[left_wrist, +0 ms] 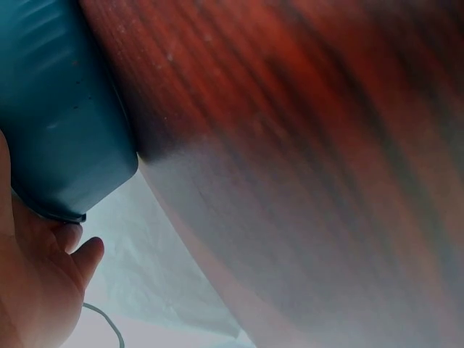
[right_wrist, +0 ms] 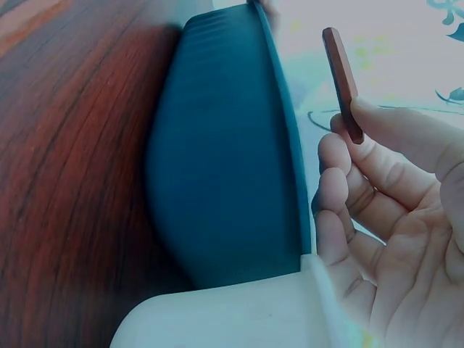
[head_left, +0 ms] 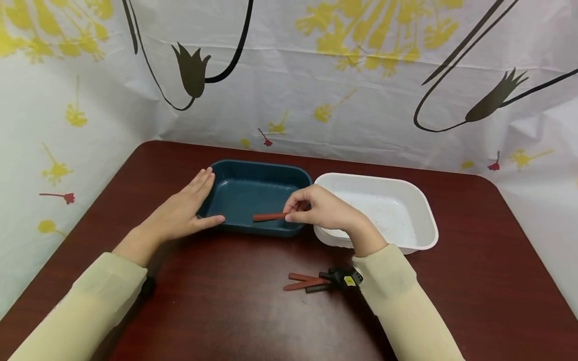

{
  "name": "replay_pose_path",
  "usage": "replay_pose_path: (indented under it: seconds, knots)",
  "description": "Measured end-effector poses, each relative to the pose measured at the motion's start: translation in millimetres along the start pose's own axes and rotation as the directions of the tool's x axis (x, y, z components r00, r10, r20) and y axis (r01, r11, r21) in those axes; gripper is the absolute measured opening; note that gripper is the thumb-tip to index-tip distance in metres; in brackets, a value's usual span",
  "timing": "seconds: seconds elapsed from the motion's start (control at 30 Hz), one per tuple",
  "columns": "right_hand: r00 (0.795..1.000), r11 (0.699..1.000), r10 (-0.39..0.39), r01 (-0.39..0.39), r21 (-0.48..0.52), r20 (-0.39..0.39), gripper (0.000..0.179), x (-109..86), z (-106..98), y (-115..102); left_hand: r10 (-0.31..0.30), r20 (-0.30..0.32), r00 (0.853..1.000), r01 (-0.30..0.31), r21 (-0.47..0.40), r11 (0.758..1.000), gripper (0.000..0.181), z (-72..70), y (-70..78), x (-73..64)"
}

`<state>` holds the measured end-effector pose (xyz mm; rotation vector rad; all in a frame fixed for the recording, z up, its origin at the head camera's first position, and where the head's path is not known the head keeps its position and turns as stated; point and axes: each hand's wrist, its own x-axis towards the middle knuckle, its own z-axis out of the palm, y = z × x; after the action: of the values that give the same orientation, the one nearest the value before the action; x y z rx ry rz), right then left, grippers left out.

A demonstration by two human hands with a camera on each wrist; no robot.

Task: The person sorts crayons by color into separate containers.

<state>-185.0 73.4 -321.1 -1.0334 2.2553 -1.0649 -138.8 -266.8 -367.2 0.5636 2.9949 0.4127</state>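
My right hand (head_left: pixel 322 208) pinches one end of a short reddish-brown stick (head_left: pixel 268 217) between thumb and index finger, above the near rim of a dark teal basin (head_left: pixel 257 165). In the right wrist view the stick (right_wrist: pixel 339 80) has flat sides and points upward past the thumb, while the other fingers curl loosely below. My left hand (head_left: pixel 180 208) rests at the basin's left end, fingers straight along the rim and thumb over the near corner. The basin's outer wall (left_wrist: pixel 65 109) fills the upper left of the left wrist view.
A white basin (head_left: pixel 379 215) stands against the teal basin's right side, partly behind my right forearm. Nearer me, two reddish-brown sticks (head_left: pixel 300 285) and dark sticks (head_left: pixel 317 289) lie on the brown table (head_left: pixel 235 301), beside the black wrist device (head_left: pixel 338 278). A patterned white sheet (head_left: pixel 271 75) hangs behind.
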Motion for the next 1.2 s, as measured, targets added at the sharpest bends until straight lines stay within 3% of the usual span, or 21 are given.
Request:
replay_pose_path:
  seconds: [0.2,0.8,1.2]
  knots:
    - [1.000,0.999,-0.015,0.015,-0.031,-0.005,0.007,9.1,-4.2,3.1,0.008,-0.001,1.000,-0.008,0.000,1.000,0.105,0.2,-0.3,-0.9]
    - [1.000,1.000,-0.002,0.002,0.011,-0.001,0.010,31.8,-8.9,10.9,0.003,-0.007,1.000,-0.003,0.001,1.000,0.105,-0.8,2.1,-2.2]
    - [0.999,0.997,0.030,-0.033,-0.065,-0.040,0.008,46.7,-6.1,12.7,0.008,-0.007,1.000,-0.008,0.001,1.000,0.105,1.9,1.0,-1.6]
